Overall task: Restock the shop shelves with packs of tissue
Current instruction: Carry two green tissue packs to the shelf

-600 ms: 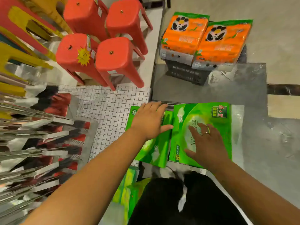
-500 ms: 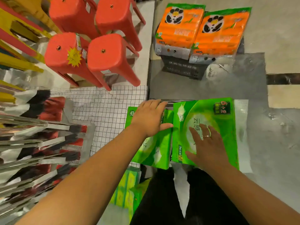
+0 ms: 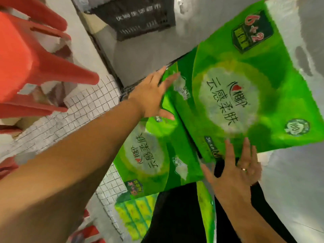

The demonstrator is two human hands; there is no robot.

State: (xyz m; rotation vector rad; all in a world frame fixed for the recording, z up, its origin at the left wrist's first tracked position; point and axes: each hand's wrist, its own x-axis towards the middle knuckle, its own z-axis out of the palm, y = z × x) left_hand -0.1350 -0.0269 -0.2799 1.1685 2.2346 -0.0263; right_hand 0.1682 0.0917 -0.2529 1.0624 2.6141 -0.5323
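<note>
Two green tissue packs lie side by side on the wire shelf. The large pack fills the upper right and is tilted. A second green pack sits lower left of it. My left hand lies with straight fingers against the large pack's left edge, thumb resting over the second pack. My right hand rests flat with spread fingers on the near edge of the large pack. A ring shows on one finger.
Red plastic stools stand at the left. A black crate sits on the grey floor at the top. A yellow-green pack shows on a lower shelf level. Black trousers fill the bottom centre.
The view has dropped much closer and tilted; the orange packs are out of view. My right hand has slid from the large pack's middle to its near edge. My left hand reaches further along the pack's left edge.
</note>
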